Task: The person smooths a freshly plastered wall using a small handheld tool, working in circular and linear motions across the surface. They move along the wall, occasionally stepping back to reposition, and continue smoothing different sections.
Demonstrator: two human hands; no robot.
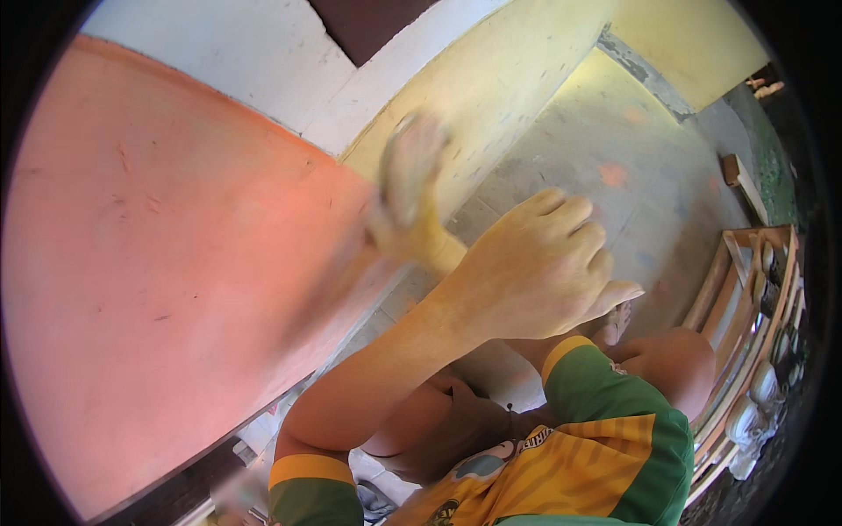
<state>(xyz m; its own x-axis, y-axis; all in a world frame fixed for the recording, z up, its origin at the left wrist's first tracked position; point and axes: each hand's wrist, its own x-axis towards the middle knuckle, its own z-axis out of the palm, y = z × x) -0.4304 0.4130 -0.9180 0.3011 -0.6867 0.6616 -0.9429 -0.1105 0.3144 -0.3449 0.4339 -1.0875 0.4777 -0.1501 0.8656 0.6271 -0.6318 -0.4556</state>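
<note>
My arms cross in front of me. My left hand (551,265) is out to the right over the floor, its back turned up, with fingers curled in and the thumb pointing right. Its palm is hidden, so anything inside it does not show. My right hand (412,197) reaches out past the left forearm toward the wall corner. Motion smears it, and a pale greyish patch runs along its fingers; I cannot tell if that is a held thing or whether it touches the wall. Beside it is the salmon-pink wall (175,228), meeting a yellow wall (491,96).
White wall (237,53) and a dark brown panel (368,22) lie above the pink. The grey floor (561,149) has orange stains. At the right stands a slatted wooden rack (732,289) with several shoes (745,419). My bent knee (675,364) is close to it.
</note>
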